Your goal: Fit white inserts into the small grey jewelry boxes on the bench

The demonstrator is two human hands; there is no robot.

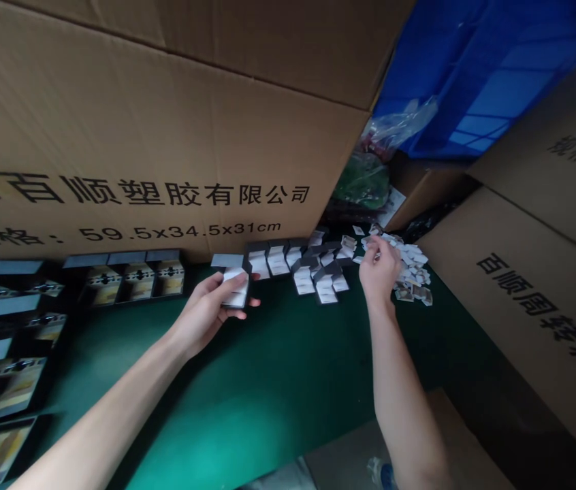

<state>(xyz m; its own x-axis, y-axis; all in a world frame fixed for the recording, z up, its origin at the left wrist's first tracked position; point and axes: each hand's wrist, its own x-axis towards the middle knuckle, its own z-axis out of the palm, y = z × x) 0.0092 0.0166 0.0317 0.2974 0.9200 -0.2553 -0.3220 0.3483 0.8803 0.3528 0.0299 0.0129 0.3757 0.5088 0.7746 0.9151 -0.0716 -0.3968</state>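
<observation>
My left hand (216,297) grips a small open black box with a white insert (238,294), its lid tipped up and the thumb resting over the insert. Over on the right, my right hand (380,267) reaches into a pile of small white and clear pieces (413,264). Its fingers are pinched together at the pile's near left side; whether a piece is between them is hidden. Between the hands stand several similar open small boxes (304,278) with white inserts, grouped against the carton.
A large printed cardboard carton (165,136) walls off the back. More open black boxes (137,282) with yellowish contents line the left of the green table (247,401). Another carton (538,292) stands at right. Behind are a blue crate (472,82) and plastic bags (364,180).
</observation>
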